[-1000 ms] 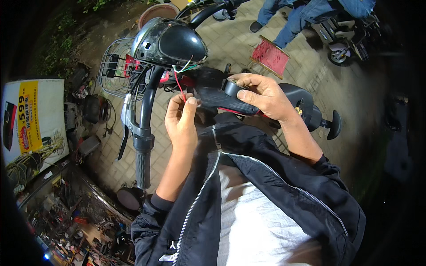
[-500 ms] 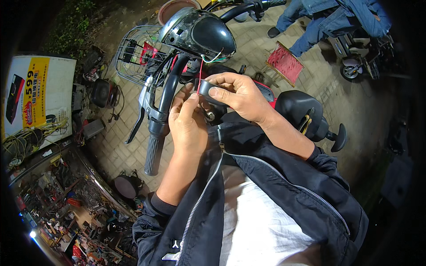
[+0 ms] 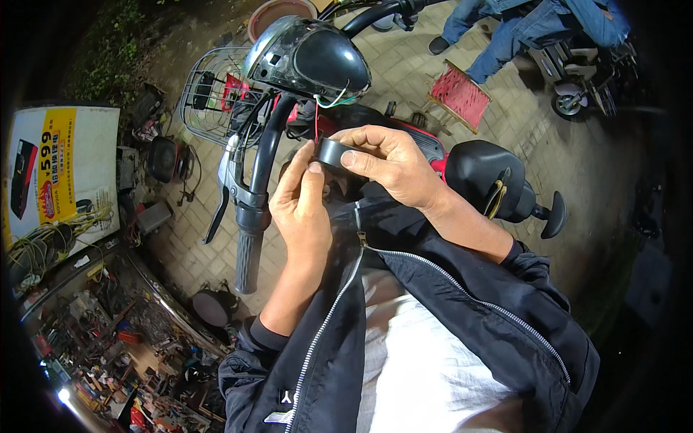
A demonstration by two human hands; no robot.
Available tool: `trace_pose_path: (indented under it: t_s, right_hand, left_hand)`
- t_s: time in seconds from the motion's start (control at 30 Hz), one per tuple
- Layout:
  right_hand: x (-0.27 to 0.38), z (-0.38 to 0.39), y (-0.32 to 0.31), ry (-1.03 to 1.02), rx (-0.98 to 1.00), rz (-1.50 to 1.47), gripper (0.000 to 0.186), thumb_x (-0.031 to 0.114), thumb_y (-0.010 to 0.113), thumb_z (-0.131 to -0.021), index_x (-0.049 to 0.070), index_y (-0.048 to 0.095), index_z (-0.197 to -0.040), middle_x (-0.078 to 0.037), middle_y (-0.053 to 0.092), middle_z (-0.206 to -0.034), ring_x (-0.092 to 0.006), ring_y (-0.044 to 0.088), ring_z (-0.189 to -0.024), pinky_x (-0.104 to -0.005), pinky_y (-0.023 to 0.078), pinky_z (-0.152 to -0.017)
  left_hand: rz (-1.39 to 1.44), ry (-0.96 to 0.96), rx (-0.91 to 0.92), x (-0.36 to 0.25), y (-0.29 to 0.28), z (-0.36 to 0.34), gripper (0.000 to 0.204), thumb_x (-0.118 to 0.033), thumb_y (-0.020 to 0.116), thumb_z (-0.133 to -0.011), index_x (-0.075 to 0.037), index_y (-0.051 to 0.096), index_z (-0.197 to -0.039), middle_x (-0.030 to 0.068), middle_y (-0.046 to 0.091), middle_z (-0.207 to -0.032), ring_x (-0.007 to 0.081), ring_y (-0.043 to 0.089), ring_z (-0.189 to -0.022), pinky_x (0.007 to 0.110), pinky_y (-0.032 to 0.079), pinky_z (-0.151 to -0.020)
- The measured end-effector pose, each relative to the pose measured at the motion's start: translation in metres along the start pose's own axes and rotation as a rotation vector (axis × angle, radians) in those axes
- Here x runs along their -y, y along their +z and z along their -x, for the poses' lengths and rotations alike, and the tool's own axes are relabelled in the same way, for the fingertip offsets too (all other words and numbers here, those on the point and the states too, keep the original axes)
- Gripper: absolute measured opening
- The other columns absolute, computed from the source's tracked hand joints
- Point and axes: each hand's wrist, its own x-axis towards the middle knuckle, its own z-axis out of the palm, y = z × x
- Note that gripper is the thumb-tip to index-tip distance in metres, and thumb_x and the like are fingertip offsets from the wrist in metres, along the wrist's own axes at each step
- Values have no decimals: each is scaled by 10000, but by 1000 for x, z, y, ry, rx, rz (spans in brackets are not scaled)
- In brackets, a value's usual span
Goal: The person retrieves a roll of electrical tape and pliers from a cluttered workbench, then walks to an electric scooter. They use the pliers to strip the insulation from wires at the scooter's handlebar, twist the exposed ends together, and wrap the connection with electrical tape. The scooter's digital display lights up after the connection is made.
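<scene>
A roll of black electrical tape (image 3: 331, 153) is gripped in my right hand (image 3: 401, 164), thumb on its near side and fingers curled over the top. Close against the roll's left side, my left hand (image 3: 302, 216) has its thumb and forefinger drawn together around the lower end of a thin red wire (image 3: 317, 119). Where tape and wire meet is partly covered by the fingertips. The wire hangs from the black headlight housing (image 3: 328, 59), which also has white and green wires (image 3: 333, 102) poking out below it.
A handlebar grip (image 3: 247, 260) and brake lever (image 3: 217, 216) lie left of my hands, a wire basket (image 3: 209, 90) beyond. The black saddle (image 3: 480, 180) is at right. A red stool (image 3: 460, 95) stands near a seated person in blue (image 3: 534, 32). Cluttered tools (image 3: 130, 361) fill the lower left.
My left thumb has slid down off its spot on the red wire, and the left fingers have shifted slightly. The tape roll remains in my right hand. The view has tilted a little.
</scene>
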Motion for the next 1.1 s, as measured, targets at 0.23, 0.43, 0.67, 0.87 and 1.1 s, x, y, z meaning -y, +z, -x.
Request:
trace_pose_path:
  t_s: [0.23, 0.43, 0.67, 0.87, 1.1]
  right_hand:
    - [-11, -5, -9, -19, 56, -109, 323, 70, 642, -937, -41, 622, -1240, -86, 680, -1102, -124, 628, -1022, -268, 509, -903]
    - [-23, -10, -14, -4, 137, -320, 347, 57, 651, -925, -47, 610, -1254, -96, 671, -1131, -156, 636, -1029, -296, 506, -929]
    - [-21, -6, -20, 19, 131, -209, 386, 53, 633, -913, -53, 572, -1279, -140, 635, -1206, -196, 627, -1077, -340, 513, -940]
    - [-15, -9, -16, 39, 199, -338, 426, 71, 634, -884, -69, 533, -1273, -104, 639, -1079, -158, 630, -970, -310, 522, -890]
    - [-2, -25, -24, 99, 336, -219, 321, 95, 599, -822, -77, 603, -1093, -108, 652, -951, -163, 631, -853, -313, 531, -815]
  left_hand:
    - [146, -22, 92, -3, 0, 0, 309, -40, 536, -968, 67, 607, -1250, 103, 660, -906, 127, 586, -693, 246, 487, -608]
    - [278, -72, 118, -7, -1, -3, 282, -60, 543, -974, 65, 620, -1215, 97, 656, -797, 168, 622, -664, 244, 484, -608]
    - [66, -22, 152, -6, -5, -5, 282, -28, 522, -979, 64, 605, -1233, 112, 661, -942, 163, 636, -712, 307, 571, -638]
    - [-18, 7, 175, -4, -4, -4, 286, -33, 493, -994, 69, 601, -1238, 95, 653, -911, 146, 642, -707, 285, 570, -643]
    - [59, -7, 208, -8, -4, -2, 271, -41, 493, -1007, 63, 603, -1231, 88, 649, -905, 152, 634, -719, 315, 568, -676]
